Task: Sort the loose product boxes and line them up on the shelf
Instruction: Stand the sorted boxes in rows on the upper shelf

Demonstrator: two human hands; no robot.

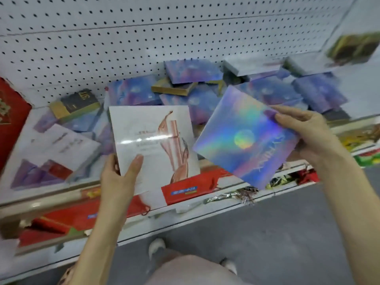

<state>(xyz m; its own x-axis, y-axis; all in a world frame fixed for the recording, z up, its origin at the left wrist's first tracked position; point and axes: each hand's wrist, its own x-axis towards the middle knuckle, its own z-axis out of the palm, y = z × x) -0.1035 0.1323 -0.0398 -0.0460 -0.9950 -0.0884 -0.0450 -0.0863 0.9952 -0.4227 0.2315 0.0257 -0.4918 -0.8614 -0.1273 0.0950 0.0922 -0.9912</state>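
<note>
Bare surface on the shelf shows only at its far right end. Jumbled purple boxes fill the middle, and a black-and-gold box and white packs crowd the left. In front, the held white box and holographic box leave a narrow gap between them.

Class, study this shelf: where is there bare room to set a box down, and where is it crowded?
Bare shelf seems to show at the right end, beyond the purple boxes. A thin strip lies between the red packet and the black-gold box. The middle pile is crowded.
</note>
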